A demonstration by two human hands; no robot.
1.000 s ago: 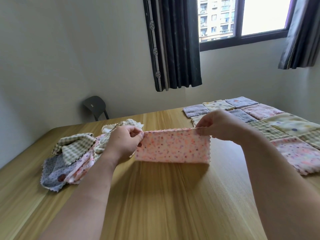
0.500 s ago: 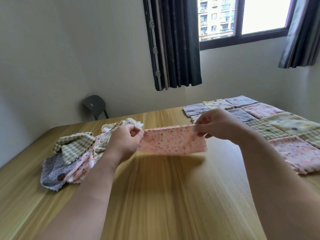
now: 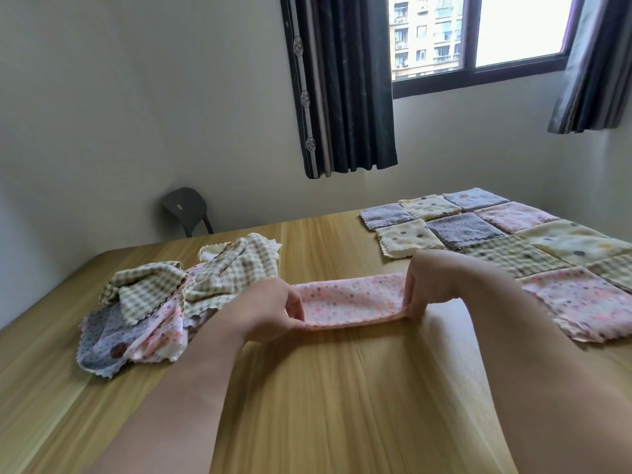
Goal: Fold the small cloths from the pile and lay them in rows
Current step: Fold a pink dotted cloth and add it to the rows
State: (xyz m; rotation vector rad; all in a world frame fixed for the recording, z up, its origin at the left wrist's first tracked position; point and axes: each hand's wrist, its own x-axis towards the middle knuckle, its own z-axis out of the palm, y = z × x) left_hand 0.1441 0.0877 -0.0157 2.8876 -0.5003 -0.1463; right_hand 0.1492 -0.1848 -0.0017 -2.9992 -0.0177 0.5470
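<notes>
Pink dotted cloth (image 3: pixel 352 299) lying as a folded strip on wooden table (image 3: pixel 325 388).
Long axis running L-R; left hand (image 3: pixel 270 311) & right hand (image 3: pixel 434 282) each pinching one short end. Fuzzy fabric, soft rounded fold facing cam. Pile (image 3: pixel 164 302) sitting just left.

Both bare arms reach out from the near edge of the table (image 3: pixel 325 388) toward its middle. The left hand (image 3: pixel 270 311) is low, close to the tabletop, and its thumb and fingers curl in to pinch the left end of the pink cloth (image 3: pixel 352 299). The right hand (image 3: pixel 434 285) pinches the right end, knuckles up and fingertips pointing down. The two hands are level and apart, with the cloth stretched between them.
</notes>
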